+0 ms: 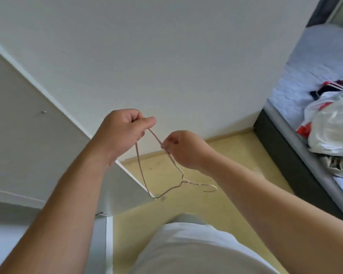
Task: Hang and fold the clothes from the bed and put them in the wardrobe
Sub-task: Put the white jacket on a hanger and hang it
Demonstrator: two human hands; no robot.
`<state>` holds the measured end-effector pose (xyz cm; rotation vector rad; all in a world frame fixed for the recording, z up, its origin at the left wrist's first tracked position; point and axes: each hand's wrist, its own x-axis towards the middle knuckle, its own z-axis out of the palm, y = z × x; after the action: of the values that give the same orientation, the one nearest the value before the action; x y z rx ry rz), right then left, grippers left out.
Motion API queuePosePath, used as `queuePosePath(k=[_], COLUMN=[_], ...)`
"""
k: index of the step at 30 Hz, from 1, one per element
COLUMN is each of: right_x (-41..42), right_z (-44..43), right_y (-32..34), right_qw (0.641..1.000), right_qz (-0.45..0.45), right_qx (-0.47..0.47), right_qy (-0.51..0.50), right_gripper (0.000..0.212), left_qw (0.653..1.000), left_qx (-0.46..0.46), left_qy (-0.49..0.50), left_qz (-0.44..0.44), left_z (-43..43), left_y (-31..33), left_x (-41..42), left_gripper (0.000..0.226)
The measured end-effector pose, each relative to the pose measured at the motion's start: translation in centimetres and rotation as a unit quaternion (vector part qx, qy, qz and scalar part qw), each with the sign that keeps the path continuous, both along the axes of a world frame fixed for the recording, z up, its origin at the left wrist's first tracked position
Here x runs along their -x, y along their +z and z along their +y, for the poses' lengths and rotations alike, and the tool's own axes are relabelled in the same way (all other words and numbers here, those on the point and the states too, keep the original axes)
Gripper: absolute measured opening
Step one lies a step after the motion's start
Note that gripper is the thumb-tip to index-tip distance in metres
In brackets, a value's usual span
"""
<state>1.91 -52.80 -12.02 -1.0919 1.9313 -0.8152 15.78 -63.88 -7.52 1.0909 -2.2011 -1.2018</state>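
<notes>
Head view, one item in hand: wire hanger (160,175), thin, pale pink-tan, held upside down in mid-air over the yellow floor (236,153), its hook pointing right at the lower end.

Holders: left hand (125,131) clenched on the far corner of the frame, thumb pressed over the wire; right hand (183,149) pinching one sloped arm just beside it, fingers curled shut around the wire.

Handling, as judged: very light; springy rather than stiff, likely to bend out of shape if squeezed; smooth coating may slip in a loose pinch. Best taken at the twisted neck below the hook, or at a shoulder corner, where the wire is firmest.

Related stock: clothes (339,86), red, white and dark, heaped on the bed (297,80) at far right, with a crumpled white plastic bag (333,127) lying near them; soft, limp goods, not yet hung. White wardrobe panel (14,107) at left.
</notes>
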Motion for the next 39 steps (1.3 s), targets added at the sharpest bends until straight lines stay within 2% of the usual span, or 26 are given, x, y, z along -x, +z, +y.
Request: queuePosePath(k=[2, 4, 8, 12, 14, 16, 18, 21, 23, 27, 29, 33, 36, 39], right_x=[3.5, 7.1, 14.4, 23.0, 27.8, 32.4, 36.6, 42.3, 45.2, 49.9, 52.2, 56.8, 60.8, 65.1], right_z=[1.5, 3.0, 5.5, 6.8, 7.5, 8.8, 10.5, 13.8, 16.2, 21.1, 23.1, 26.1, 27.8, 28.5], right_y=[-0.5, -0.9, -2.2, -4.4, -5.8, -6.7, -7.6, -8.8, -9.2, -10.4, -11.3, -14.0, -16.5, -18.4], right_qw=[0.997, 0.993, 0.959, 0.902, 0.841, 0.745, 0.652, 0.505, 0.415, 0.283, 0.233, 0.156, 0.103, 0.087], right_qz=[0.036, 0.024, -0.132, -0.222, -0.312, -0.411, -0.464, -0.489, -0.488, -0.496, -0.486, -0.474, -0.47, -0.483], right_qx=[-0.014, -0.033, -0.038, -0.028, -0.011, 0.02, 0.066, 0.15, 0.198, 0.293, 0.317, 0.344, 0.375, 0.368], right_qy=[-0.065, -0.112, -0.248, -0.369, -0.442, -0.525, -0.596, -0.695, -0.742, -0.767, -0.781, -0.795, -0.792, -0.79], right_gripper=[0.027, 0.031, 0.025, 0.026, 0.024, 0.017, 0.009, 0.007, 0.01, 0.018, 0.024, 0.044, 0.049, 0.055], left_qw=[0.999, 0.995, 0.984, 0.968, 0.955, 0.935, 0.907, 0.854, 0.824, 0.771, 0.75, 0.726, 0.733, 0.756], left_qx=[-0.017, -0.025, -0.035, -0.078, -0.093, -0.115, -0.142, -0.155, -0.169, -0.168, -0.164, -0.162, -0.195, -0.213], left_qy=[-0.042, -0.095, -0.174, -0.237, -0.282, -0.335, -0.394, -0.492, -0.534, -0.605, -0.629, -0.644, -0.619, -0.573], left_qz=[0.01, 0.016, 0.018, 0.002, -0.01, -0.027, -0.043, -0.07, -0.084, -0.108, -0.125, -0.179, -0.204, -0.232], left_z=[0.1, 0.4, 1.1, 1.2, 1.4, 2.0, 2.6, 3.9, 5.2, 8.2, 9.7, 12.9, 15.1, 16.4], left_y=[-0.5, -1.1, -2.4, -4.8, -5.9, -6.6, -7.2, -8.1, -8.8, -11.6, -13.3, -16.2, -18.3, -20.2], left_x=[4.1, 8.6, 18.6, 29.5, 35.2, 40.8, 46.0, 53.5, 58.0, 66.1, 70.0, 77.3, 82.4, 87.2], left_gripper=[0.046, 0.051, 0.059, 0.049, 0.044, 0.042, 0.04, 0.045, 0.037, 0.028, 0.031, 0.022, 0.023, 0.027])
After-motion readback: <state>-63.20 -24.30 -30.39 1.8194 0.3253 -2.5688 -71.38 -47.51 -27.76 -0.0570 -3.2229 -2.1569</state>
